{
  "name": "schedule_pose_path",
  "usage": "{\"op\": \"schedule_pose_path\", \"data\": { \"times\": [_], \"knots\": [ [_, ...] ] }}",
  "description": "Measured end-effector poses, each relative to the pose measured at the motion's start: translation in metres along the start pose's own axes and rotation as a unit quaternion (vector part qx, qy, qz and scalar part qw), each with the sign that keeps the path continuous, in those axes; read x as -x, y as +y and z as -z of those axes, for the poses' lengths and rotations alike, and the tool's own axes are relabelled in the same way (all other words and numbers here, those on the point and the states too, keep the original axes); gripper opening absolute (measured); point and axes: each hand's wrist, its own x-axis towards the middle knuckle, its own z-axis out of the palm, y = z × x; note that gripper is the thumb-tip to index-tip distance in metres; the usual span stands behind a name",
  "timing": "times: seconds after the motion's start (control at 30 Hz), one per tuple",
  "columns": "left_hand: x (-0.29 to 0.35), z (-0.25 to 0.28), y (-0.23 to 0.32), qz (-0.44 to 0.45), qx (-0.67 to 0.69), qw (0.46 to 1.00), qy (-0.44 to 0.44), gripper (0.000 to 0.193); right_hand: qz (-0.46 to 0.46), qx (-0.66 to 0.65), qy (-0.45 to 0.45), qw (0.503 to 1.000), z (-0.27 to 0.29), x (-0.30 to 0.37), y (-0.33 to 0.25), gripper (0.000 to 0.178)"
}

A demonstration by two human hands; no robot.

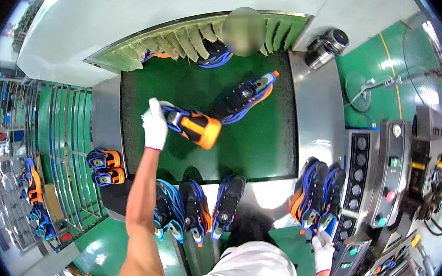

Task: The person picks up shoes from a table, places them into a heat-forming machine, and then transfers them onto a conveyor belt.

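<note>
Over the green conveyor belt point(252, 146), my white-gloved left hand point(154, 126) is closed on one end of a sneaker point(193, 127) with an orange heel and blue trim. The sneaker's heel points to the right. Farther back on the belt lies a black and blue sneaker point(244, 97) with an orange edge. At the right side, my gloved right hand point(322, 252) is closed at the near end of a sneaker point(332, 194), which stands beside another sneaker point(309, 194) on the metal edge. The fingertips of that hand are partly hidden.
Hanging strips point(171, 43) curtain the machine opening, with another sneaker point(215, 55) beneath them. Several sneakers point(228, 205) line the near edge. A small orange-heeled pair point(105, 167) sits left. A steel flask point(326, 48) stands back right, control boxes point(387, 175) farther right.
</note>
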Motion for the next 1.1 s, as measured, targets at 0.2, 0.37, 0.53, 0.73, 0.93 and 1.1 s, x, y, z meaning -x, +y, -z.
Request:
{"op": "schedule_pose_path", "data": {
  "times": [0.2, 0.37, 0.53, 0.73, 0.93, 1.1],
  "knots": [
    [0.141, -0.081, 0.070, 0.026, 0.137, 0.962, -0.235, 0.071, 0.143, -0.215, -0.085, 0.962, -0.013, 0.059, -0.109, 0.060],
    [0.287, -0.174, 0.166, -0.304, 0.010, 0.857, -0.416, 0.020, 0.279, -0.151, -0.039, 0.948, 0.024, 0.098, -0.138, 0.073],
    [0.464, -0.251, 0.257, -0.691, -0.065, 0.546, -0.469, 0.010, 0.273, -0.034, 0.051, 0.960, 0.093, 0.091, -0.099, 0.065],
    [0.643, -0.305, 0.325, -0.673, 0.046, 0.368, -0.640, 0.011, 0.293, -0.269, 0.241, 0.886, 0.183, 0.111, 0.024, 0.044],
    [0.811, -0.429, 0.335, -0.552, 0.082, 0.507, -0.657, 0.043, 0.172, -0.720, 0.177, 0.648, 0.195, 0.175, 0.150, 0.049],
    [0.926, -0.559, 0.289, -0.474, -0.134, 0.601, -0.630, 0.090, 0.054, -0.772, 0.331, 0.540, 0.171, 0.226, 0.205, 0.053]
  ]
}}
